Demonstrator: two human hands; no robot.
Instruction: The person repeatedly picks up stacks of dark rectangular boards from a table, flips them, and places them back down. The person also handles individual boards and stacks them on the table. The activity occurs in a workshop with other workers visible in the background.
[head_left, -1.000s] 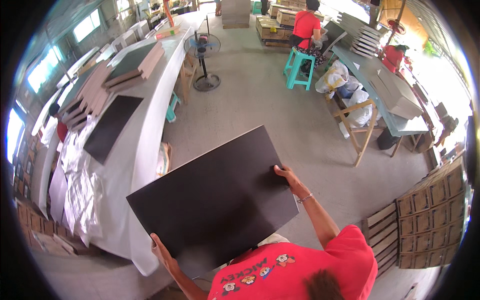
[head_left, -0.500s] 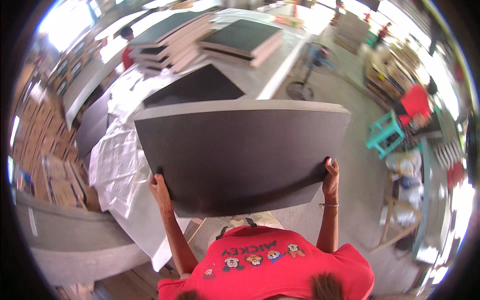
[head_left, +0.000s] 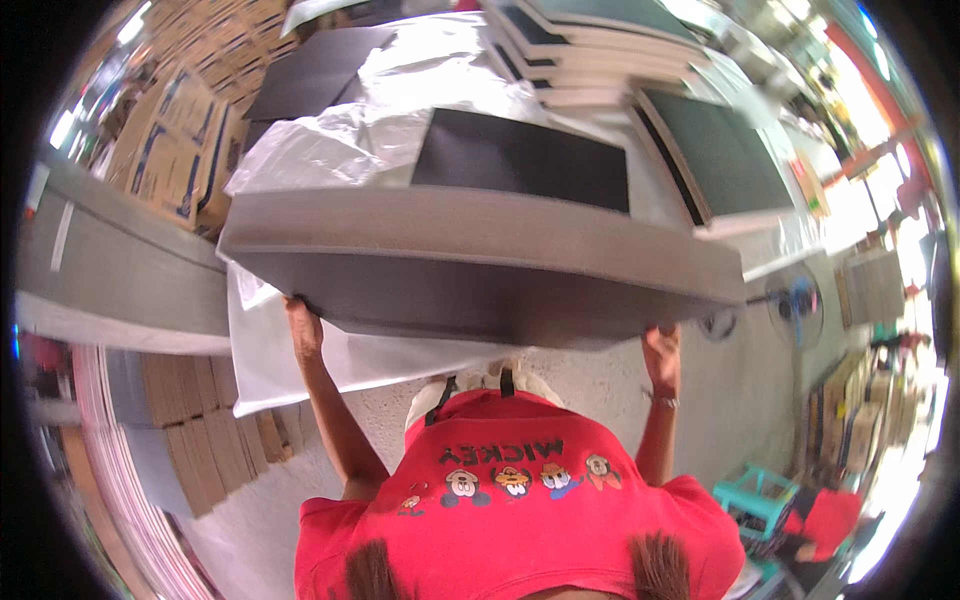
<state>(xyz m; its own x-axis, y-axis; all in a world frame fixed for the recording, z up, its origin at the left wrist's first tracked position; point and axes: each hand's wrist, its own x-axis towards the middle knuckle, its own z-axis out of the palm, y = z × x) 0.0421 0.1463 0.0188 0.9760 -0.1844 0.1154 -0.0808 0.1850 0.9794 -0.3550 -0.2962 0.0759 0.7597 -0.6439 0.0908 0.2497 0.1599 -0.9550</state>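
A thick stack of black sheets point(head_left: 470, 300), its long edge grey-brown, spans the space in front of my body. My left hand point(head_left: 305, 328) grips its left end and my right hand point(head_left: 661, 358) its right end; part of the fingers is hidden by the stack. The far side is tilted up, so the underside and edge show. Just beyond it lies a flat black sheet point(head_left: 520, 160) on the table, partly covered from view by the held stack.
Clear plastic sheeting point(head_left: 310, 150) covers part of the white table point(head_left: 380, 362). Stacks of dark-topped boards point(head_left: 715, 155) stand beyond. Cartons point(head_left: 165, 140) are at far left. A wheeled fan point(head_left: 797, 300) and a person in red point(head_left: 828, 520) by a turquoise stool point(head_left: 752, 503) are at right.
My view has swung to the left, so the table lies more directly ahead. The held stack has tipped flatter, showing more of its thick edge. Both hands keep their grip.
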